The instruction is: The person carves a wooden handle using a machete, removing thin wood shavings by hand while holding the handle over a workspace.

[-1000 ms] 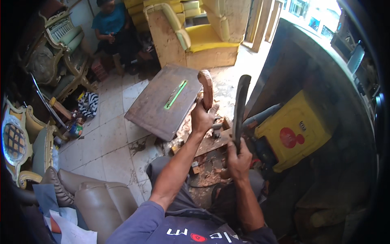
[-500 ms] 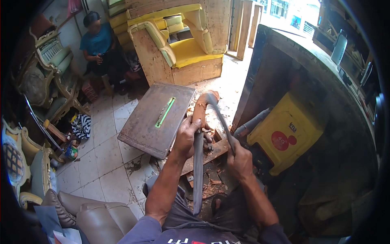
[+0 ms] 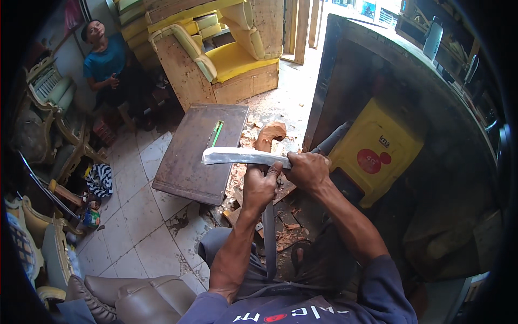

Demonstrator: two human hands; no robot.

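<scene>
My right hand has swung the machete from upright to level, its blade now pointing left over the curved wooden leg; the stroke appears to be resetting. My left hand is closed around a long grey bar running down toward my lap. Beside: a flat wooden board; wood chips; right, a yellow crate crowding the swing.

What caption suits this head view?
Left hand and right hand grip a long metal blade above a carved wooden piece.
</scene>
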